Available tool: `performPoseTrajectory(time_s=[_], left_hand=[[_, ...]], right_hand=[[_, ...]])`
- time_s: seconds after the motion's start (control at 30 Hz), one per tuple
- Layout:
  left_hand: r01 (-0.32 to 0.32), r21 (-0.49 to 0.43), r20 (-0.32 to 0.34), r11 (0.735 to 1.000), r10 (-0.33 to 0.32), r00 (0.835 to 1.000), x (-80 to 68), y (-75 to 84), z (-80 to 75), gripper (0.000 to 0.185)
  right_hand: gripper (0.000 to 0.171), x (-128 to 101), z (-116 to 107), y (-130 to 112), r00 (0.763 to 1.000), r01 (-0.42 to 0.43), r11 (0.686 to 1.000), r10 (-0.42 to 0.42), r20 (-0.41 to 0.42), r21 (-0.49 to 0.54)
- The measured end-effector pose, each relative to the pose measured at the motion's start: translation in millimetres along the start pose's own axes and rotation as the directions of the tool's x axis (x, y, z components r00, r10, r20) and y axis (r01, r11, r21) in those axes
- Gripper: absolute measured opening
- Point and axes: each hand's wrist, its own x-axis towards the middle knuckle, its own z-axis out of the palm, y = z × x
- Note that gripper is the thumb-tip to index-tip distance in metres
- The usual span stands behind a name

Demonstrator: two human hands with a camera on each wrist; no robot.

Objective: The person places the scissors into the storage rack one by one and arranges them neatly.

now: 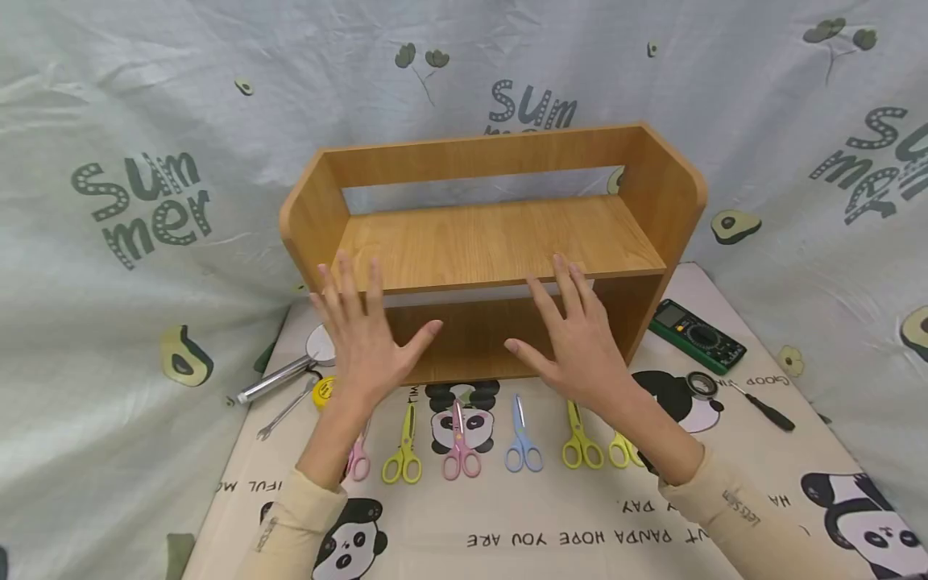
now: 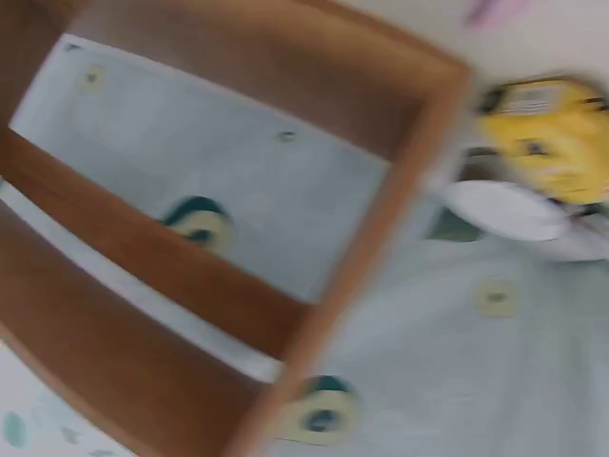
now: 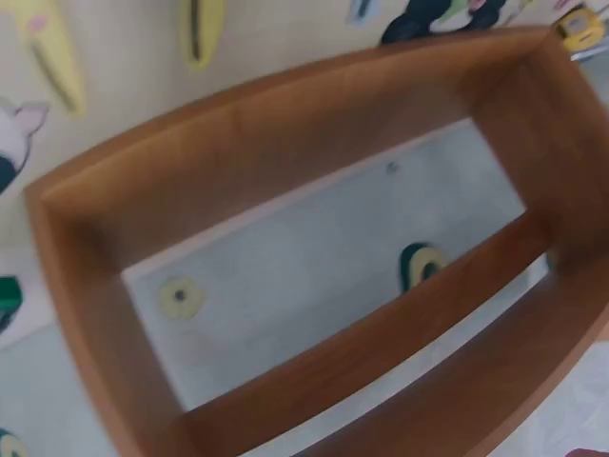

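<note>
A two-tier wooden shelf (image 1: 500, 242) stands on the table in the head view. My left hand (image 1: 366, 346) is held up before its left part, fingers spread and holding nothing. Before the right part is my right hand (image 1: 580, 346), also spread and holding nothing. Whether either hand touches the wood I cannot tell. Blurred views of the shelf's frame (image 2: 371, 248) fill much of the left wrist view, and its boards (image 3: 285, 133) fill the right wrist view. Below the hands lie pink scissors (image 1: 458, 451), blue scissors (image 1: 520, 447) and yellow-green scissors (image 1: 404, 459).
Left of the shelf lie a magnifying glass (image 1: 279, 379), a wrench (image 1: 284, 412) and a yellow tape measure (image 1: 322, 391). A green multimeter (image 1: 699, 334), a black ring-shaped roll (image 1: 702, 385) and a screwdriver (image 1: 768, 411) lie right. Printed curtains hang behind. More scissors (image 1: 577, 445) lie partly behind the forearms.
</note>
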Motion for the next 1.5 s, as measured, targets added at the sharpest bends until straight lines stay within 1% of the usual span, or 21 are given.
performPoseTrajectory(time_s=[0.03,0.1,0.17,0.2,0.23,0.3,0.33,0.37,0.43,0.47,0.53,0.63,0.8,0.87,0.93,1.0,1.1,1.2,1.3,1.43,1.5], left_hand=[[0.024,-0.053,-0.052,0.998,-0.027,0.998,-3.4,-9.4,-4.1,0.113],[0.092,-0.162,-0.099,0.982,-0.109,0.989,-11.8,-29.4,-11.8,0.122],[0.205,-0.286,-0.055,0.936,-0.229,0.972,-20.7,-48.8,-18.4,0.128],[0.274,-0.336,-0.001,0.901,-0.291,0.957,-25.0,-57.6,-20.6,0.130],[0.348,-0.374,0.069,0.860,-0.348,0.935,-28.9,-65.8,-21.9,0.130],[0.469,-0.440,0.222,0.766,-0.413,0.883,-35.4,-80.5,-21.5,0.126],[0.526,-0.452,0.303,0.720,-0.431,0.850,-38.4,-86.6,-20.2,0.125],[0.568,-0.458,0.371,0.684,-0.433,0.821,-40.9,-92.3,-18.0,0.122],[0.618,-0.470,0.469,0.630,-0.415,0.780,-44.9,-102.1,-11.4,0.118],[0.635,-0.474,0.504,0.611,-0.403,0.764,-46.6,-105.7,-8.1,0.116],[0.654,-0.455,0.551,0.604,-0.386,0.740,-48.8,-111.7,-0.7,0.114],[0.662,-0.438,0.586,0.609,-0.365,0.723,-49.5,-118.3,10.8,0.108],[0.666,-0.407,0.612,0.626,-0.354,0.707,-48.0,-125.9,25.2,0.097],[0.667,-0.390,0.622,0.635,-0.352,0.699,-47.9,-128.5,28.3,0.095],[0.676,-0.372,0.637,0.636,-0.354,0.685,-48.6,-130.9,30.6,0.093],[0.698,-0.360,0.661,0.619,-0.359,0.659,-50.0,-132.8,33.0,0.094],[0.740,-0.360,0.691,0.568,-0.370,0.621,-52.9,-134.7,36.5,0.094],[0.771,-0.362,0.707,0.524,-0.384,0.593,-55.9,-135.5,39.4,0.092],[0.774,-0.357,0.707,0.522,-0.390,0.590,-57.8,-135.8,40.9,0.088],[0.766,-0.371,0.699,0.525,-0.385,0.603,-58.3,-136.0,41.8,0.083],[0.766,-0.379,0.698,0.519,-0.382,0.605,-58.1,-135.9,42.1,0.084]], right_hand=[[0.091,-1,2,-5,1.000,0.021,0.999,-0.020,-0.013,0.030],[0.086,-4,7,-17,0.999,0.051,0.993,-0.049,-0.023,0.108],[0.081,-8,14,-31,0.997,0.075,0.976,-0.071,-0.027,0.203],[0.079,-10,18,-38,0.997,0.083,0.965,-0.080,-0.022,0.250],[0.076,-12,23,-45,0.996,0.082,0.954,-0.083,-0.009,0.289],[0.072,-16,34,-61,0.996,0.064,0.927,-0.082,0.032,0.369],[0.070,-17,40,-69,0.995,0.053,0.913,-0.082,0.055,0.404],[0.068,-19,47,-76,0.993,0.038,0.900,-0.083,0.086,0.434],[0.065,-22,62,-92,0.984,0.003,0.875,-0.089,0.156,0.484],[0.064,-23,70,-99,0.977,-0.013,0.859,-0.099,0.190,0.512],[0.062,-25,86,-113,0.960,-0.048,0.837,-0.112,0.257,0.545],[0.061,-27,110,-134,0.931,-0.113,0.818,-0.111,0.347,0.564],[0.059,-26,146,-164,0.901,-0.196,0.793,-0.086,0.425,0.577],[0.059,-24,158,-173,0.895,-0.203,0.795,-0.086,0.437,0.571],[0.058,-22,168,-181,0.889,-0.198,0.807,-0.091,0.449,0.556],[0.056,-20,177,-187,0.880,-0.189,0.824,-0.099,0.464,0.535],[0.054,-16,188,-194,0.854,-0.199,0.843,-0.101,0.510,0.500],[0.052,-13,195,-198,0.828,-0.225,0.860,-0.080,0.555,0.458],[0.050,-11,199,-201,0.825,-0.238,0.879,-0.041,0.563,0.413],[0.049,-9,202,-202,0.827,-0.262,0.889,0.006,0.562,0.376],[0.048,-9,205,-202,0.828,-0.263,0.893,0.015,0.560,0.366]])
